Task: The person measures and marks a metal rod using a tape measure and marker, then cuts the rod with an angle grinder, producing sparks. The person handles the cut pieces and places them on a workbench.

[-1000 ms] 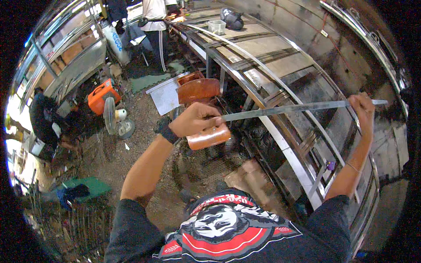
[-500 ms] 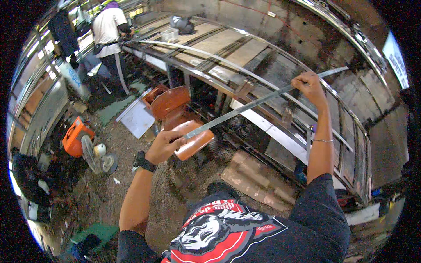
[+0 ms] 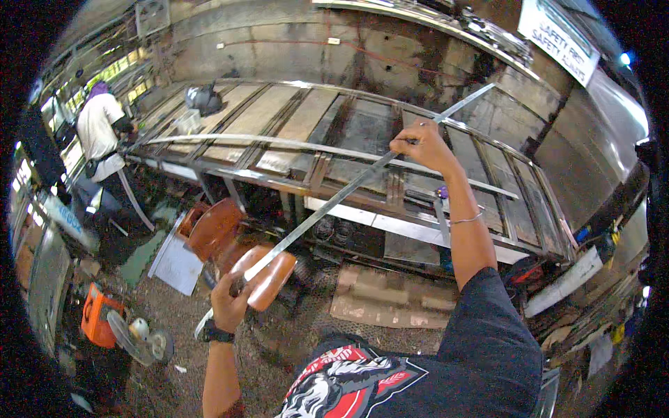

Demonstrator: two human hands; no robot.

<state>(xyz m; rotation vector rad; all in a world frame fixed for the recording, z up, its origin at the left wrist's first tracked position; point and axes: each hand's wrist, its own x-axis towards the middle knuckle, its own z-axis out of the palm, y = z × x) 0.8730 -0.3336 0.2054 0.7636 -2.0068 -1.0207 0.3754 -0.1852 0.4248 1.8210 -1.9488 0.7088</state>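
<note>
A long, narrow, grey metal bar (image 3: 317, 219) slants from lower left to upper right in front of me, with both my hands on it. My left hand (image 3: 228, 304) is closed around its near end, above an orange chair's seat (image 3: 273, 282); a pale end shows past the wrist. Farther up, my right hand (image 3: 424, 145) pinches the bar over a metal-framed workbench (image 3: 334, 182), and its far end sticks out beyond the fingers. On the bench lies a second long, pale strip (image 3: 293, 144), passing under the bar near my right hand.
A co-worker in a white shirt (image 3: 101, 124) stands at the bench's left end. On the bench are a dark helmet (image 3: 203, 99) and a clear container (image 3: 187, 124). Cardboard (image 3: 390, 299) lies on the floor; a fan (image 3: 136, 334) and an orange object (image 3: 100, 317) are at left.
My view has swung to the right and up, bringing more wall and bench into sight. Both hands still grip the bar, which now shows past my left hand too.
</note>
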